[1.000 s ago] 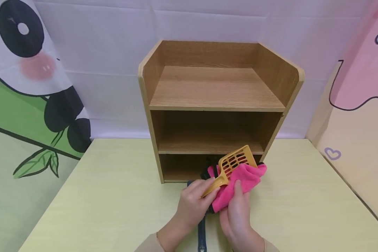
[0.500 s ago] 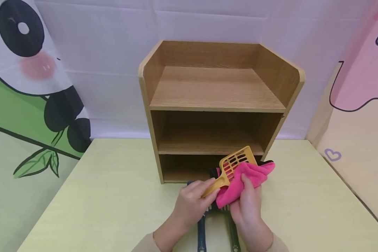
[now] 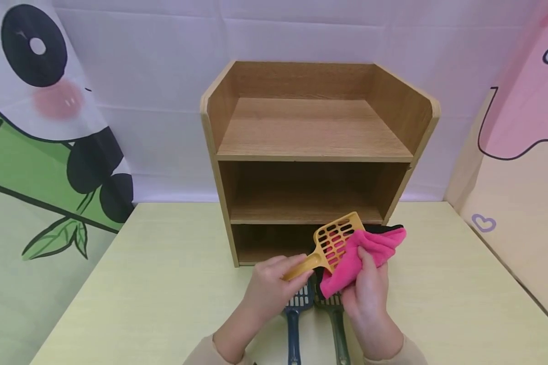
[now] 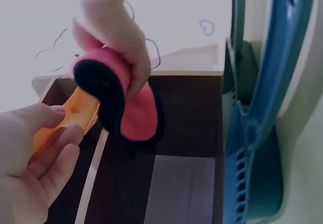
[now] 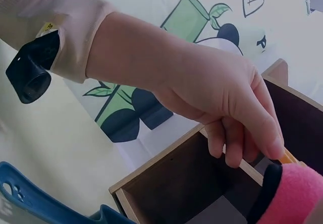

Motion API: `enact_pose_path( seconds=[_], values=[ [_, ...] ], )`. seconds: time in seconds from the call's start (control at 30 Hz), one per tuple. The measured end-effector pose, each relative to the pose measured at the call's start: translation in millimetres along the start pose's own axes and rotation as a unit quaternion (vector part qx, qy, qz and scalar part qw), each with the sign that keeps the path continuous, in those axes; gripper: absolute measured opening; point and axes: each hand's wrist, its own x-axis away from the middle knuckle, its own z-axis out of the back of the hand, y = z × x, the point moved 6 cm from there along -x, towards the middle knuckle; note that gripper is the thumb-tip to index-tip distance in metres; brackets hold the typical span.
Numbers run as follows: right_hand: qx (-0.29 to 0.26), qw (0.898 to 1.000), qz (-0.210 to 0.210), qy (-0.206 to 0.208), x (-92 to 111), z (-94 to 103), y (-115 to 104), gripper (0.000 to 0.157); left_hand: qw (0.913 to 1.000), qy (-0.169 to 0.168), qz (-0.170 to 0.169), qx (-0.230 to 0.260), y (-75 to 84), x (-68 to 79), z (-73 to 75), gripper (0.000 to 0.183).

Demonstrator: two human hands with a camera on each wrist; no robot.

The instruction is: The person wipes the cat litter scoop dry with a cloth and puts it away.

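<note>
A yellow slotted litter scoop (image 3: pixel 337 238) is held up in front of the wooden shelf, tilted with its head to the upper right. My left hand (image 3: pixel 274 286) grips its handle between thumb and fingers. With my right hand (image 3: pixel 369 289) I pinch a pink cloth with a black underside (image 3: pixel 363 256), its folds wrapped over the right edge of the scoop's head. In the left wrist view the cloth (image 4: pixel 139 110) hangs folded from the right hand, beside the scoop's yellow handle (image 4: pixel 78 110). Below the hands lie a blue scoop (image 3: pixel 294 324) and a dark green scoop (image 3: pixel 338 324).
A three-level wooden shelf (image 3: pixel 315 126) stands behind the hands at the middle of the pale yellow table (image 3: pixel 173 284). White fabric (image 3: pixel 301 30) hangs behind it, and cartoon-printed panels flank both sides.
My right hand and the cloth have moved right along the scoop's head, uncovering the two scoops on the table. My left hand with the yellow scoop has shifted slightly left.
</note>
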Motion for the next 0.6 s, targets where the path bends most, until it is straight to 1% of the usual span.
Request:
enact_pose_path(
  seconds=[0.1,0.17,0.23,0.3,0.37,0.43,0.5,0.6],
  values=[
    [0.004,1.0,-0.005,-0.004,0,-1.2,-3,0.038,0.9994,-0.016,0.024,0.021,-4.8,-3.0,5.8,0.029],
    [0.016,1.0,-0.014,-0.011,1,-3.0,-5,0.036,0.9975,-0.031,0.05,0.039,-9.9,-4.1,10.2,0.029],
    [0.027,0.999,-0.026,-0.02,2,-4.5,-7,0.035,0.9938,-0.048,0.08,0.061,-15.6,-5.4,14.5,0.029],
    [0.037,0.998,-0.037,-0.038,3,-6.5,-9,0.036,0.9895,-0.063,0.105,0.077,-21.2,-6.6,18.5,0.029],
    [0.047,0.995,-0.049,-0.066,3,-9.0,-10,0.039,0.9845,-0.076,0.128,0.092,-27.2,-6.9,22.8,0.03],
    [0.063,0.99,-0.064,-0.106,4,-11.3,-12,0.043,0.9793,-0.088,0.151,0.102,-32.9,-6.7,26.7,0.029],
    [0.085,0.982,-0.078,-0.151,4,-13.0,-12,0.046,0.9735,-0.101,0.172,0.112,-38.1,-6.1,30.1,0.029],
    [0.114,0.965,-0.094,-0.217,3,-14.8,-14,0.046,0.966,-0.121,0.193,0.122,-44.2,-6.2,34.2,0.029]
  ],
)
